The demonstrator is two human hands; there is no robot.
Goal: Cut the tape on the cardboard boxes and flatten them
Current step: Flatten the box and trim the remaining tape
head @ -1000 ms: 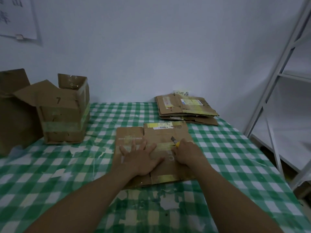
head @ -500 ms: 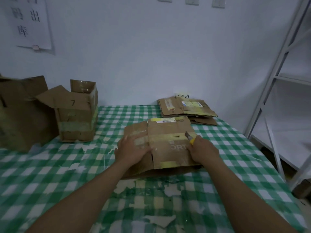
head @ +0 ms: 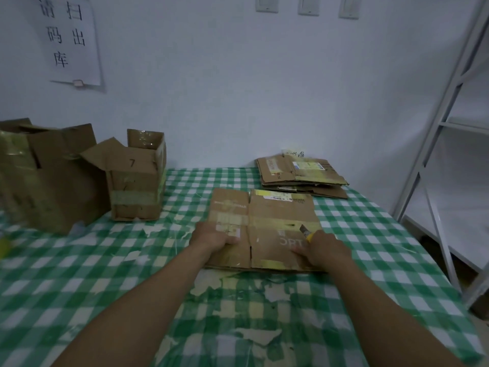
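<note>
Two hands on one flattened box (head: 275,215), mid-table (head: 105,260).
Left hand (head: 211,235) grips the box's left panel, fingers curled round it. Right hand (head: 324,247) rests on the right panel, fingers closed round a yellow utility knife (head: 305,232), blade pointing away. A flattened stack (head: 299,173) lies beyond.

Bare left forearm (head: 148,300), bare right forearm (head: 383,308), both unclothed to the frame edge, bare left hand (head: 211,235), bare right hand (head: 326,250)
</note>
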